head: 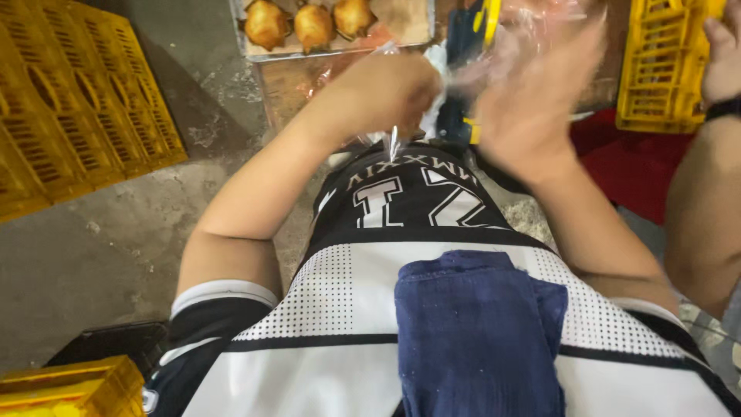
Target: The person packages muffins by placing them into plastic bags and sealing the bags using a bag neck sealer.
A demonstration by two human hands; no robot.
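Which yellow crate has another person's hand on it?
The yellow crate at top right; a co-worker's hand rests on its edge, while the other crates go untouched.

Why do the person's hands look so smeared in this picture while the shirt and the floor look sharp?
In the head view, the right hand is streaked by motion blur, and the clear plastic bag above it smears into a haze; the left hand is softer but readable. The dark blue cloth on the white-and-black jersey, the yellow plastic crates and the golden-brown baked buns stay crisp under even light.
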